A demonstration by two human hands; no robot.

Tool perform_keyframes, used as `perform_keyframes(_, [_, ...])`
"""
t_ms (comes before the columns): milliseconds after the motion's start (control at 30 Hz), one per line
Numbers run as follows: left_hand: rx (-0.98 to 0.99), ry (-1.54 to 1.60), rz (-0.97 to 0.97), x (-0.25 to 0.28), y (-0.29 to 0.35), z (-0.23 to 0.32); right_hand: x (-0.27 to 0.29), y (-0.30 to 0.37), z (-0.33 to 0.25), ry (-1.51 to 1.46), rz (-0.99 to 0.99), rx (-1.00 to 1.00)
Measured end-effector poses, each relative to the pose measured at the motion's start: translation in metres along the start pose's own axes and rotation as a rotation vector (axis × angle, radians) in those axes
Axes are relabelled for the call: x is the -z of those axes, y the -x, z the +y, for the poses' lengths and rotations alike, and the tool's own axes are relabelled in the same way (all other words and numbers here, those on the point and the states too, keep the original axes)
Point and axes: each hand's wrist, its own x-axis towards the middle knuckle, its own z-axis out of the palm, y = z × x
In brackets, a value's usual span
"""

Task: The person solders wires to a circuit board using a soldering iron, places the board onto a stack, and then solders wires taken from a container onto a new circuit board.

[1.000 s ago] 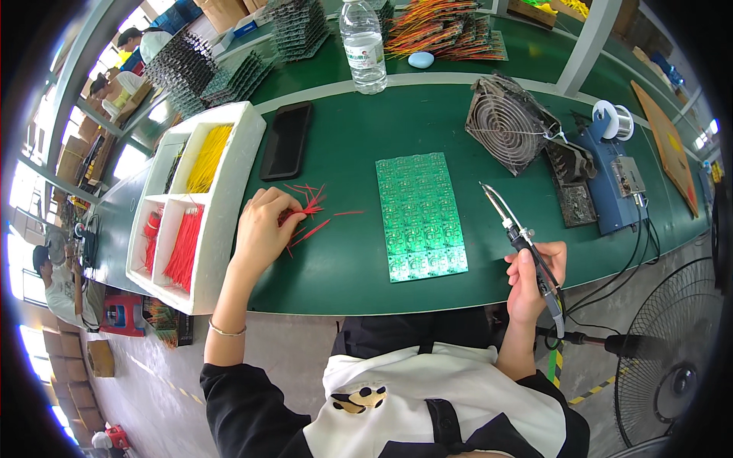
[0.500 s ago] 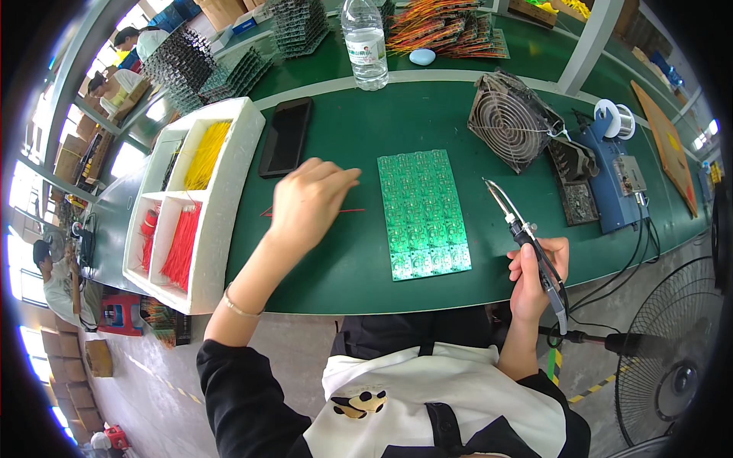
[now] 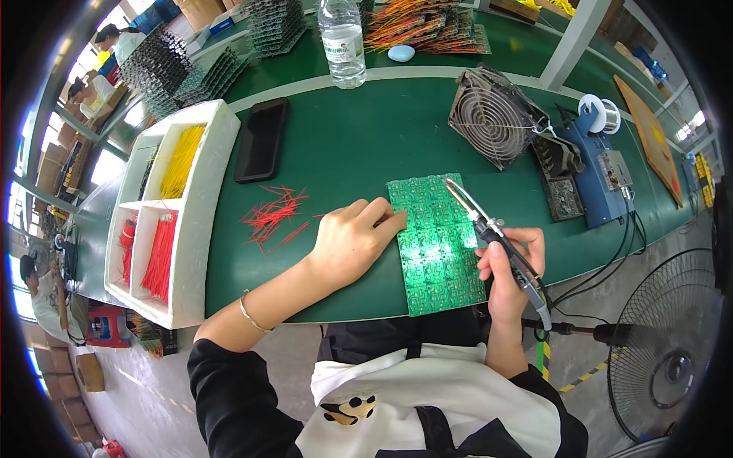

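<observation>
A green panel of small circuit boards (image 3: 435, 263) lies on the table in front of me. My left hand (image 3: 355, 237) is closed at its left edge, fingertips touching the panel; the curled fingers partly hide what lies under them. In my right hand (image 3: 513, 267) is a soldering iron (image 3: 489, 229) with a thin tube along its shaft. Its tip hovers over or touches the panel's far right part; I cannot tell which. Left of my left hand, cut red wires (image 3: 275, 216) lie loose in a small heap.
A white foam tray (image 3: 197, 221) with red and yellow wires stands at the left, near a black phone (image 3: 262, 141). Farther back are a water bottle (image 3: 342, 46) and wired boards (image 3: 427, 27). A caged fan (image 3: 492, 114) and blue solder-feeding unit (image 3: 592, 172) stand right.
My left hand has moved from the red wires to the panel, uncovering the heap. The panel has shifted nearer and rightward. The soldering iron has come left over it. The view has shifted slightly.
</observation>
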Motion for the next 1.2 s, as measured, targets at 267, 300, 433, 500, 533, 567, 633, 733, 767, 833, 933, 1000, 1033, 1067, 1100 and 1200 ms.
perform_keyframes(267, [0.204, 0.475, 0.040, 0.000, -0.006, -0.020, -0.004, -0.008, -0.001, 0.040, -0.098, -0.057])
perform_keyframes(300, [0.276, 0.501, -0.002, 0.000, -0.009, -0.020, -0.004, -0.009, 0.000, 0.031, -0.101, -0.062])
perform_keyframes(433, [0.357, 0.589, 0.031, -0.011, -0.010, -0.023, -0.005, -0.009, 0.003, 0.036, -0.131, -0.101])
perform_keyframes(500, [0.249, 0.528, 0.032, -0.010, -0.008, -0.030, -0.004, -0.009, 0.004, 0.026, -0.127, -0.108])
perform_keyframes(533, [0.251, 0.534, 0.026, -0.009, -0.007, -0.029, -0.004, -0.008, 0.004, 0.014, -0.126, -0.111])
perform_keyframes(567, [0.360, 0.575, 0.019, -0.009, -0.007, -0.026, -0.004, -0.007, 0.003, 0.016, -0.121, -0.117])
perform_keyframes(633, [0.491, 0.662, 0.034, -0.009, -0.007, -0.023, -0.005, -0.008, 0.002, 0.016, -0.132, -0.126])
perform_keyframes(733, [0.338, 0.548, -0.037, -0.009, -0.009, -0.025, -0.004, -0.008, 0.002, 0.033, -0.150, -0.130])
perform_keyframes(767, [0.339, 0.551, -0.041, -0.009, -0.009, -0.024, -0.004, -0.008, 0.001, 0.034, -0.147, -0.133])
perform_keyframes(833, [0.365, 0.538, -0.040, -0.010, -0.008, -0.023, -0.005, -0.008, 0.000, 0.045, -0.143, -0.158])
perform_keyframes(933, [0.350, 0.522, -0.031, -0.011, -0.007, -0.022, -0.005, -0.007, 0.002, 0.077, -0.181, -0.127])
perform_keyframes(1000, [0.352, 0.520, -0.033, -0.010, -0.008, -0.022, -0.003, -0.006, 0.004, 0.110, -0.201, -0.118])
perform_keyframes(1033, [0.353, 0.519, -0.034, -0.009, -0.008, -0.021, -0.002, -0.006, 0.004, 0.143, -0.220, -0.109])
perform_keyframes(1067, [0.352, 0.520, -0.034, -0.009, -0.008, -0.021, -0.002, -0.006, 0.004, 0.144, -0.219, -0.108])
perform_keyframes(1100, [0.353, 0.520, -0.035, -0.009, -0.008, -0.022, -0.002, -0.006, 0.003, 0.139, -0.215, -0.104])
perform_keyframes(1200, [0.373, 0.522, -0.037, -0.009, -0.006, -0.022, -0.003, -0.006, 0.003, 0.127, -0.209, -0.109])
